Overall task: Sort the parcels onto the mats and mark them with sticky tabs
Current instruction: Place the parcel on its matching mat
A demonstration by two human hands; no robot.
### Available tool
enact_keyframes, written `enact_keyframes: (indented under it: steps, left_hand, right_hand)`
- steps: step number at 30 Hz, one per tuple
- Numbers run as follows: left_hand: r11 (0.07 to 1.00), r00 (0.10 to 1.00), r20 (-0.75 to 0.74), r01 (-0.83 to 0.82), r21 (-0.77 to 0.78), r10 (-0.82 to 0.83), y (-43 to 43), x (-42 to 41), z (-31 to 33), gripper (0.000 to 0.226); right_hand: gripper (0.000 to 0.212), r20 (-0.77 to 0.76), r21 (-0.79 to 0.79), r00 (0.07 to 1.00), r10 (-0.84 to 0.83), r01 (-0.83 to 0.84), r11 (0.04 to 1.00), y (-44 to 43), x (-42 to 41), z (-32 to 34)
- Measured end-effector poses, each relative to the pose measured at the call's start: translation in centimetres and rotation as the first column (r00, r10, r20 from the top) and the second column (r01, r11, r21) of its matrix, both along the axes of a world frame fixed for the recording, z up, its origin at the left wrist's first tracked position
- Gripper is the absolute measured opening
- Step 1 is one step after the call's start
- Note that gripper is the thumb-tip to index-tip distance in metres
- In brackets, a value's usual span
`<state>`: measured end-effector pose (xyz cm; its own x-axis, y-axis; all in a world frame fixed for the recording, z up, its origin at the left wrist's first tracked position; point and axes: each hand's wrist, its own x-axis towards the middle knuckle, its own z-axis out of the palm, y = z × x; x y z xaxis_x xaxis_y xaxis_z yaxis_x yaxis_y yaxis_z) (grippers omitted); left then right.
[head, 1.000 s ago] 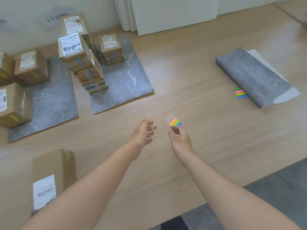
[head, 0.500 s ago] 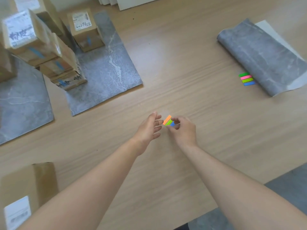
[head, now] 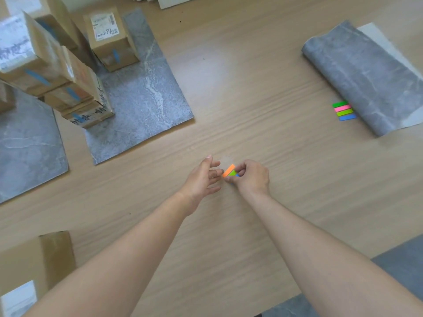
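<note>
Sticky tabs [head: 229, 171] pinched in right hand [head: 251, 177], left hand [head: 202, 178] outstretched beside

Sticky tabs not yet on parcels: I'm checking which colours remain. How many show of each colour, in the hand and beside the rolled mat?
Orange tab: 1, in the right hand
Pink tab: 1
Blue tabs: 2, one held
Green tabs: 3, one held
Total: 7

Grey marbled mats [head: 142, 97], brown parcels [head: 112, 40], orange-green-blue sticky tabs [head: 230, 170]
</note>
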<state>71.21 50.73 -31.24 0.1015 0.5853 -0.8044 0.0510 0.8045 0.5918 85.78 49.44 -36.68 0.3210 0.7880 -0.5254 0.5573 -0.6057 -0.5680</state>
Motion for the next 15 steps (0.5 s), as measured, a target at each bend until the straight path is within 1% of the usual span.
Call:
enact_keyframes:
  steps: [4, 9, 12, 15]
  left_hand:
    - [1.0, 1.0, -0.01, -0.003, -0.003, 0.003, -0.31, -0.06, -0.23, 0.051]
    - [1.0, 0.999, -0.028, -0.03, -0.007, 0.03, -0.58, -0.23, -0.32, 0.051]
    - [0.999, 0.999, -0.029, -0.043, -0.005, 0.043, -0.67, -0.34, -0.28, 0.051]
    - [0.999, 0.998, -0.028, -0.048, 0.001, 0.048, -0.69, -0.43, -0.28, 0.05]
  right_hand:
    - [0.025, 0.005, -0.049, 1.0, -0.001, 0.001, 0.999, 0.47, 0.25, 0.15]
    - [0.037, 0.077, -0.062, 0.991, 0.108, -0.103, 0.993, 0.54, -0.1, 0.17]
    - [0.037, 0.079, -0.088, 0.989, 0.123, -0.116, 0.989, 0.82, -0.1, 0.18]
    - [0.03, 0.076, -0.107, 0.99, 0.122, -0.113, 0.988, 1.05, -0.01, 0.23]
